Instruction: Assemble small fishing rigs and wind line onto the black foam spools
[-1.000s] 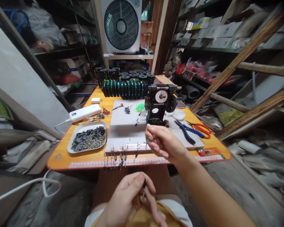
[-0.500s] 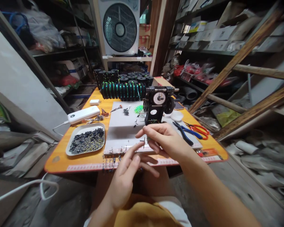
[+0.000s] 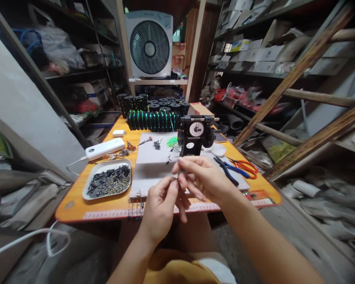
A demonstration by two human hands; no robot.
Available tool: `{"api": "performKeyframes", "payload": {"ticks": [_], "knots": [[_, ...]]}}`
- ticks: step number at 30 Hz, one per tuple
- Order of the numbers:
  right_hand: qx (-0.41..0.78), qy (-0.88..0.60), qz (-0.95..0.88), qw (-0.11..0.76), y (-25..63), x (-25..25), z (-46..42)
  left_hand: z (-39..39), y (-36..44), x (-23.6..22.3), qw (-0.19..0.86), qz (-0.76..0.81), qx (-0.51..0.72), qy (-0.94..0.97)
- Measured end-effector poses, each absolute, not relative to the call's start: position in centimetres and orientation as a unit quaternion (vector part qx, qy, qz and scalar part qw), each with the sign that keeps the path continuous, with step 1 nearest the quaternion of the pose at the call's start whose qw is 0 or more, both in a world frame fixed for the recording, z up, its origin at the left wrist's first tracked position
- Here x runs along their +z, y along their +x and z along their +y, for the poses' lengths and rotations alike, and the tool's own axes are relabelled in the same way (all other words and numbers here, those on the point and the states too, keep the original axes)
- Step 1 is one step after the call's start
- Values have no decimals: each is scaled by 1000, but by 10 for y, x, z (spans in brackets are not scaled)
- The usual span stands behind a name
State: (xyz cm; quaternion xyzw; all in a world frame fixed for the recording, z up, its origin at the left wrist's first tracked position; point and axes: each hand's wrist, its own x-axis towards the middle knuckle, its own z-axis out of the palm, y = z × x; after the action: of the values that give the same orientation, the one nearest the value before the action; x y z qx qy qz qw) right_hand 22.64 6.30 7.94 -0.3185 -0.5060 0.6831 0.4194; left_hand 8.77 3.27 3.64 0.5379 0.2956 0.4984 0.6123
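Note:
My left hand (image 3: 161, 207) is closed, thumb against forefinger, in front of the grey-white board (image 3: 149, 167). Meeting it from the right, my right hand (image 3: 202, 175) pinches with thumb and forefinger. Whatever sits between the fingertips is tiny and mostly hidden. Left of my hands, a shallow white tray (image 3: 85, 191) holds many small dark and yellowish metal pieces. Small dark wire-like pieces (image 3: 135, 207) hang along the board's front edge. Behind my hands stands a black winding device (image 3: 192, 136) with a round dial and a row of black spools (image 3: 154, 120) wound with green thread.
Blue-handled pliers (image 3: 227, 171) and orange-handled scissors (image 3: 245, 167) lie at the right. A white power bank (image 3: 105, 148) lies at the left, with its cable over the edge. More black spools (image 3: 165, 105) stand at the back. A wooden ladder (image 3: 284, 92) leans at the right.
My left fingers have gone from spread to pinched and now meet my right fingertips. A small dark cross-shaped piece visible between the hands before is now hidden. The view has tilted slightly up.

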Motion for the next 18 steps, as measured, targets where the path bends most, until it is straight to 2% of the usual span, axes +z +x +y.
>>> {"api": "performKeyframes", "payload": {"ticks": [4,13,18], "knots": [[786,-279,-339,434,218,66,70,25,92,24,705,247,515,420],[755,-321,-304,484,209,61,69,3,85,21,776,256,486,310],[756,-317,-331,467,213,61,69,-8,82,20,798,263,461,287]]}}
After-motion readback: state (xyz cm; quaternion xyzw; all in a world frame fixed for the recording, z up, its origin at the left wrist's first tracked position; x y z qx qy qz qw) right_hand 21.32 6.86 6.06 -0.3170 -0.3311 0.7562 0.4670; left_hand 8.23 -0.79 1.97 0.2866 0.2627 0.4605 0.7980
